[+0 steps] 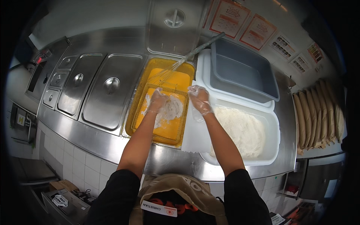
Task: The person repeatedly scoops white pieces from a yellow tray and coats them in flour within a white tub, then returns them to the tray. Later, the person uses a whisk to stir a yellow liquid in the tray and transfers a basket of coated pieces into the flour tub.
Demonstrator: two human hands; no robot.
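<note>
A deep steel pan point(133, 112) holds orange-yellow liquid batter point(168, 73), with a wire basket point(144, 87) sitting in it. Flour-coated pieces point(173, 108) lie in the batter inside the basket. My left hand point(158, 101), in a clear plastic glove, is over these pieces; its fingers are bunched and its grip is unclear. My right hand point(199, 98), gloved the same way, is curled at the pan's right edge, above a white sheet point(194, 137). Whether it grips anything is hidden. To its right, a white tub point(274, 135) contains white flour point(242, 132).
A whisk point(194, 53) leans in the pan's far end. Behind the flour tub stands a grey bin point(244, 70) on a white tub or lid point(204, 70). Lidded steel wells point(109, 98) line the left of the counter. Several brown paper sacks point(317, 118) are at the right.
</note>
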